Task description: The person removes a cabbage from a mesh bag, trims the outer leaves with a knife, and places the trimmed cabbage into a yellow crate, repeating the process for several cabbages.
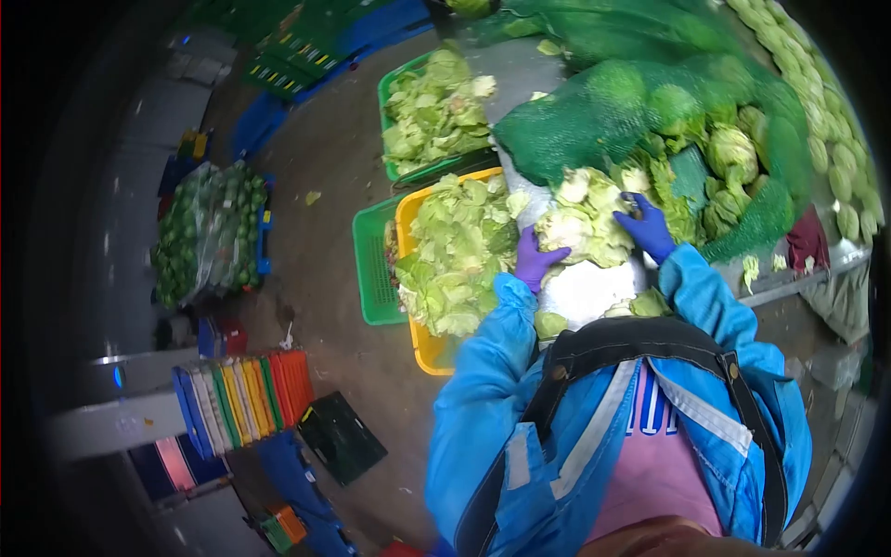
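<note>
My left hand (539, 260), in a purple glove, grips the left side of a pale green cabbage (568, 232), its thumb lying over the leaves. On the right, my gloved right hand (647, 227) is partly closed against loose pale leaves (608, 209) beside the cabbage. A small dark thing shows at its fingertips, too small to name. Under the cabbage is a pale work surface (589, 292), with cut leaves (650, 304) near my body. Just beyond my hands, a green net sack (580, 121) holds several cabbages (731, 153).
A yellow crate (432, 353) full of leaves stands left of the work surface, partly over a green crate (376, 288). Another green crate (386, 93) of leaves is behind. Stacked coloured crates (246, 399) and a bagged pallet of green heads (209, 232) stand farther left.
</note>
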Demonstrator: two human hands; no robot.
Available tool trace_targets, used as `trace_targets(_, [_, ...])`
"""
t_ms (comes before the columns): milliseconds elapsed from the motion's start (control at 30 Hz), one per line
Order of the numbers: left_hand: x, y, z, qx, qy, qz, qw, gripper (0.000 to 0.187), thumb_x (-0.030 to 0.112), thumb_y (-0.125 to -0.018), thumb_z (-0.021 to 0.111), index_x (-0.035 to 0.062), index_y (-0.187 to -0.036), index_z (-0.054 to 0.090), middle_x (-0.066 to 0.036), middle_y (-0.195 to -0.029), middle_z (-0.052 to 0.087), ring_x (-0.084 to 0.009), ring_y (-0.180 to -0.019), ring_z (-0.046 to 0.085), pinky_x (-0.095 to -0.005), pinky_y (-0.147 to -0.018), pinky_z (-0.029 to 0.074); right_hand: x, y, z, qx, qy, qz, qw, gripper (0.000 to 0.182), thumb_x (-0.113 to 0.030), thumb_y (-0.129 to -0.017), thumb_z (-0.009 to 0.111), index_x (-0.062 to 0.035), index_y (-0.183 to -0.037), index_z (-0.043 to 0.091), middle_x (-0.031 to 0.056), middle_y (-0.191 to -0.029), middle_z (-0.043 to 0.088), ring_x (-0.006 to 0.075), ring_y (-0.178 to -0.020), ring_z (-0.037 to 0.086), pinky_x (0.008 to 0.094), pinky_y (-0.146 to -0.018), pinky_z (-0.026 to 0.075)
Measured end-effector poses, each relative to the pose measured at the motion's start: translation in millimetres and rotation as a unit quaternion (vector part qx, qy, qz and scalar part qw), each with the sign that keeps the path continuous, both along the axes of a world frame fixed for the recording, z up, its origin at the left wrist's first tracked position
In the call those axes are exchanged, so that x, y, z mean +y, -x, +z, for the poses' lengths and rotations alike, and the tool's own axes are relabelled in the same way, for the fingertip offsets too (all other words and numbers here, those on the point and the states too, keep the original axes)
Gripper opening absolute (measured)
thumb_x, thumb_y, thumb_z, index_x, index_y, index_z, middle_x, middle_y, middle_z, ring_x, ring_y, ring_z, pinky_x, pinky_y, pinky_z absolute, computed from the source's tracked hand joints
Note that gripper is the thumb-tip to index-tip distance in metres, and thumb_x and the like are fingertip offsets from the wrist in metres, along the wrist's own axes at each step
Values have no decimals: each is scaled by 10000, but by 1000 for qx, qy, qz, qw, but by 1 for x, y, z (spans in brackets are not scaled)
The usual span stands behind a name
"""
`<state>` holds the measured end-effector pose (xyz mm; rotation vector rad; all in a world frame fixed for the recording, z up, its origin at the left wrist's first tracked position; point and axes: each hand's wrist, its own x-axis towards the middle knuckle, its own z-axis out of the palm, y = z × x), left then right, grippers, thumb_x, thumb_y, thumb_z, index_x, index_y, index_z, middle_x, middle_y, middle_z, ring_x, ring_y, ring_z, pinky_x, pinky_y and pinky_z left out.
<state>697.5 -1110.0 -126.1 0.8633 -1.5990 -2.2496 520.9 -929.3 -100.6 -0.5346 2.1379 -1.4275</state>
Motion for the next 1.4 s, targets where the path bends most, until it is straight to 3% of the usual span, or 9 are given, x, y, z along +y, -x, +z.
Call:
trace_targets(333, [0, -31, 41, 71, -5, -23, 997, 814, 39, -555, 831, 1, -1269, 442, -101, -1168, 547, -202, -1087, 529, -327, -952, 429, 24, 6, 3, -20, 32, -25, 999, 295, -185, -863, 612, -70, -1134, 605, -52, -713, 498, 44, -628, 408, 207, -549, 352])
trace_targets(600, [-88, -77, 128, 59, 288, 229, 928, 752, 89, -635, 789, -22, -1274, 408, -124, -1190, 522, -215, -1054, 536, -308, -885, 459, 35, 19, -22, -68, 40, -25, 997, 263, -152, -881, 585, -52, -1124, 602, -20, -753, 571, 53, -632, 462, 221, -553, 373])
trace_targets(667, [-115, -90, 133, 127, 209, 345, 906, 674, 101, -689, 738, -29, -1267, 418, -136, -1199, 503, -220, -1062, 518, -297, -864, 463, 36, 21, -37, -50, 86, -40, 994, 265, -162, -902, 568, -105, -1159, 597, -38, -608, 471, 33, -445, 346, 211, -399, 250])
trace_targets(800, [-163, -124, 158, 146, 191, 505, 829, 445, 203, -808, 634, 33, -1198, 504, -123, -1172, 534, -265, -1068, 539, -398, -820, 498, 41, 24, -33, -63, 65, -33, 995, 273, -153, -909, 553, -103, -1175, 584, -49, -587, 444, 31, -434, 332, 213, -394, 242])
trace_targets(1033, [-178, -182, 145, 252, 14, 527, 812, 644, 468, -772, 608, 169, -1315, 435, -53, -1352, 427, -264, -1245, 404, -517, -994, 335, 47, 26, -56, -91, 66, -28, 993, 267, -167, -904, 565, -105, -1161, 595, -35, -600, 479, 40, -412, 339, 214, -384, 258])
trace_targets(1100, [-193, -203, 85, 207, 69, 537, 815, 632, 459, -770, 610, 176, -1310, 443, -50, -1349, 432, -263, -1246, 404, -515, -986, 341, 43, 25, -59, -59, 30, -24, 998, 258, -180, -900, 574, -114, -1147, 606, -22, -617, 511, 43, -414, 357, 214, -384, 272])
trace_targets(1200, [-176, -184, 97, 209, 36, 559, 801, 610, 423, -764, 625, 170, -1295, 462, -46, -1336, 448, -266, -1233, 419, -518, -968, 360, 34, 18, -26, -97, -16, -11, 995, 277, -187, -867, 605, -58, -1112, 615, -8, -836, 591, 58, -656, 478, 220, -553, 379])
trace_targets(1333, [-169, -159, 126, 298, -28, 527, 795, 606, 376, -768, 651, 116, -1281, 459, -78, -1282, 488, -277, -1193, 456, -477, -956, 399, 33, 18, -26, -97, 30, -11, 995, 281, -193, -863, 611, -63, -1112, 616, -12, -801, 585, 60, -650, 481, 222, -550, 376])
trace_targets(1400, [-164, -142, 144, 201, 137, 605, 758, 541, 210, -841, 619, 24, -1291, 383, -149, -1236, 468, -245, -1178, 447, -439, -953, 430, 36, 19, -30, -78, 18, -8, 997, 281, -194, -864, 609, -58, -1110, 615, -13, -770, 577, 65, -643, 484, 223, -551, 378])
